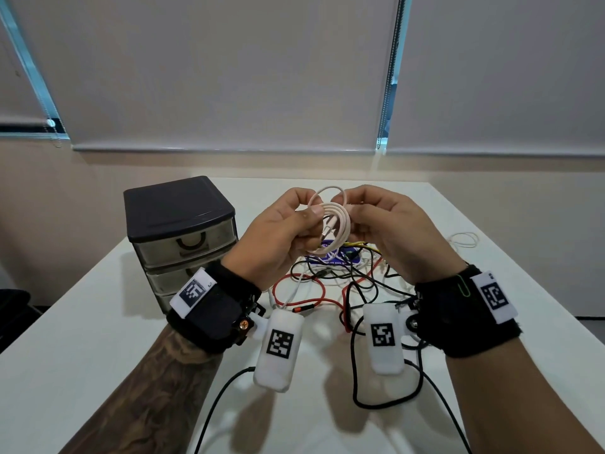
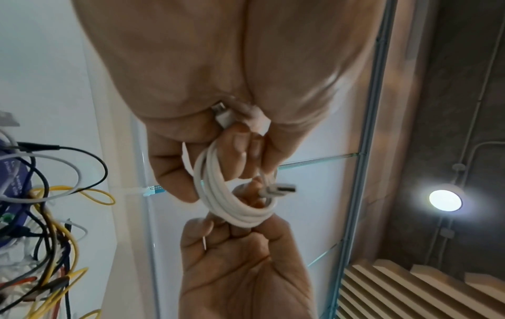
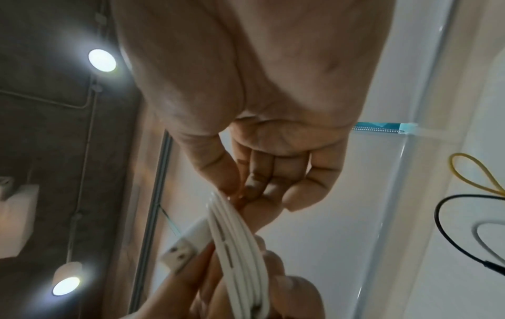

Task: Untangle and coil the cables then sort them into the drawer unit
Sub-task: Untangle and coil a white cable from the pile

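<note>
Above the middle of the table I hold a white cable (image 1: 334, 221) wound into a small coil. My left hand (image 1: 311, 224) grips the coil's left side with thumb on top and fingers curled under. My right hand (image 1: 355, 217) pinches its right side. The left wrist view shows the coil (image 2: 235, 200) looped over my left fingers, its USB plug (image 2: 281, 188) sticking out and a smaller plug (image 2: 222, 114) against the palm. From the right wrist, the coil (image 3: 237, 248) runs edge-on beside the flat plug (image 3: 180, 254). The dark drawer unit (image 1: 180, 231) stands at the left, drawers closed.
Below my hands lies a tangle of black, red, yellow and white cables (image 1: 343, 286) over a blue card (image 1: 322, 258). A thin white loop (image 1: 463, 239) rests alone at the far right. Black wires (image 1: 386, 401) trail towards the table's near edge.
</note>
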{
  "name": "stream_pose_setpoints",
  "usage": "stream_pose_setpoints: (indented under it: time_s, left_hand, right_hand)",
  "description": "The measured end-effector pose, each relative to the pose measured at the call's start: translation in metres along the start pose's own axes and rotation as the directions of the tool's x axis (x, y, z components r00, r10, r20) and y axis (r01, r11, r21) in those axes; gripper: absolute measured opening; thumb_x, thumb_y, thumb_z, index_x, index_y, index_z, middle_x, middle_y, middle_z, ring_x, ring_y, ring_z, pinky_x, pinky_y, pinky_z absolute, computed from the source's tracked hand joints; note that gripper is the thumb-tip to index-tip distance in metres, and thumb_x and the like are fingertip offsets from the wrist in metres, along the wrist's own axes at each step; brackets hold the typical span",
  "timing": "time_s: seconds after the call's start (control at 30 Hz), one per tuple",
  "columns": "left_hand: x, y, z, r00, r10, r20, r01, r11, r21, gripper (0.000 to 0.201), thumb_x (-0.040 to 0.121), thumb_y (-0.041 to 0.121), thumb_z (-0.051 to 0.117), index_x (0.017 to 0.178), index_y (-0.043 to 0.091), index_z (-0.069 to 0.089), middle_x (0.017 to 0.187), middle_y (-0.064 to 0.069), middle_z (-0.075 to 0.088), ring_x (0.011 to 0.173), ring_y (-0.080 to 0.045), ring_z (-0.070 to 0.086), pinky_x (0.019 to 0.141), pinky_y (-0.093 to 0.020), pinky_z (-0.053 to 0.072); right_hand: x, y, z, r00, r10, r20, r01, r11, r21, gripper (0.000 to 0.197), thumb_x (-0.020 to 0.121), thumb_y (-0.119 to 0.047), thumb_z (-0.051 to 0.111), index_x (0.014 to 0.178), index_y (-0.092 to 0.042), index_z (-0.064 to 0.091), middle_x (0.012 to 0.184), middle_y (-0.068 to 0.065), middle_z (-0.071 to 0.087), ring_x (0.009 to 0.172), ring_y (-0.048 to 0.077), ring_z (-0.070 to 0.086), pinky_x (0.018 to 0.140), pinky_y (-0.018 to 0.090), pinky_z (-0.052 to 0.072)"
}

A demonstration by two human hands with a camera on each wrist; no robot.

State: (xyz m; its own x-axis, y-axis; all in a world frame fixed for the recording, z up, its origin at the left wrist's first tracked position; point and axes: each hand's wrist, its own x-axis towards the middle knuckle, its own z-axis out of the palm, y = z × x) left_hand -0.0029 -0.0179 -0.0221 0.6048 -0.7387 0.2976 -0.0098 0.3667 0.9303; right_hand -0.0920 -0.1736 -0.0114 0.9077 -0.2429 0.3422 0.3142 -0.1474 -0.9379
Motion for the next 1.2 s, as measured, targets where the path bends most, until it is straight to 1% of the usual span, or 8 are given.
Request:
stream_pose_setpoints:
  time_s: [0.2,0.33,0.43,0.53,0.7,0.87,1.03,1.2]
  left_hand:
    - [0.003,-0.002,-0.004,0.993,0.044,-0.105,-0.048,0.998,-0.036,0.009,0.100,0.007,0.049,0.096,0.012,0.043,0.079,-0.008,0.056,0.059,-0.014,0.040,0.063,-0.031,0.036]
    - [0.002,-0.003,0.004,0.990,0.105,-0.097,-0.100,0.993,0.055,0.016,0.094,0.008,0.054,0.095,0.013,0.040,0.093,-0.017,0.051,0.068,-0.020,0.040,0.062,-0.030,0.037]
    - [0.001,-0.002,0.009,0.992,0.121,-0.035,-0.116,0.986,0.119,0.016,0.086,0.007,0.052,0.094,0.016,0.041,0.097,-0.018,0.051,0.077,-0.026,0.041,0.064,-0.031,0.036]
    - [-0.002,0.001,0.010,0.995,0.099,-0.013,-0.099,0.993,0.058,0.016,0.087,0.002,0.047,0.097,0.013,0.041,0.081,-0.007,0.057,0.069,-0.018,0.053,0.064,-0.026,0.043]
    - [0.002,-0.008,0.015,0.985,0.131,-0.114,-0.128,0.991,0.028,0.008,0.092,0.021,0.043,0.094,0.014,0.044,0.069,-0.001,0.043,0.060,-0.008,0.040,0.055,-0.020,0.039]
    - [0.002,-0.012,0.017,0.973,0.198,-0.115,-0.177,0.970,0.167,0.010,0.106,0.009,0.033,0.101,0.012,0.041,0.070,0.001,0.041,0.059,-0.004,0.039,0.052,-0.017,0.036]
    - [-0.001,-0.010,0.018,0.958,0.275,-0.078,-0.236,0.916,0.324,0.008,0.105,0.008,0.037,0.104,0.016,0.038,0.064,0.004,0.045,0.053,-0.009,0.039,0.052,-0.032,0.044]
    - [-0.003,-0.008,0.018,0.970,0.197,-0.139,-0.181,0.976,0.123,0.011,0.107,0.023,0.036,0.098,0.017,0.041,0.069,-0.004,0.045,0.054,-0.012,0.034,0.051,-0.021,0.042]
  right_hand:
    - [-0.006,-0.005,0.008,0.982,-0.095,0.162,0.089,0.995,0.045,0.059,0.088,-0.003,0.069,0.142,-0.014,0.048,0.098,0.022,0.068,0.093,0.024,0.068,0.087,0.033,0.056]
    - [-0.005,-0.001,0.017,0.995,-0.098,0.004,0.098,0.995,0.027,0.050,0.081,-0.018,0.076,0.127,-0.009,0.059,0.105,0.021,0.073,0.090,0.022,0.069,0.083,0.033,0.057]
    - [-0.003,0.003,0.022,0.984,-0.121,-0.128,0.124,0.992,0.017,0.037,0.085,-0.021,0.078,0.115,-0.008,0.061,0.101,0.023,0.073,0.082,0.025,0.067,0.078,0.042,0.058]
    - [-0.001,0.004,0.025,0.971,-0.144,-0.190,0.145,0.989,-0.009,0.029,0.087,-0.018,0.076,0.110,-0.009,0.059,0.100,0.024,0.072,0.082,0.026,0.068,0.079,0.047,0.058]
    - [0.000,0.005,0.024,0.964,-0.170,-0.203,0.165,0.985,-0.041,0.020,0.091,-0.015,0.073,0.101,-0.010,0.056,0.096,0.029,0.068,0.077,0.027,0.066,0.078,0.051,0.057]
    - [0.000,0.004,0.017,0.977,-0.154,-0.145,0.141,0.985,-0.096,0.014,0.094,-0.012,0.068,0.095,-0.008,0.055,0.080,0.008,0.062,0.072,0.018,0.059,0.069,0.037,0.052]
    - [-0.002,0.002,0.010,0.985,-0.146,-0.088,0.135,0.983,-0.125,0.015,0.094,-0.015,0.068,0.091,-0.011,0.054,0.076,0.009,0.058,0.071,0.023,0.054,0.069,0.049,0.050]
    - [-0.002,0.003,0.016,0.957,-0.224,-0.184,0.196,0.968,-0.158,0.020,0.092,-0.014,0.073,0.090,-0.009,0.053,0.070,0.007,0.072,0.065,0.027,0.070,0.066,0.042,0.059]
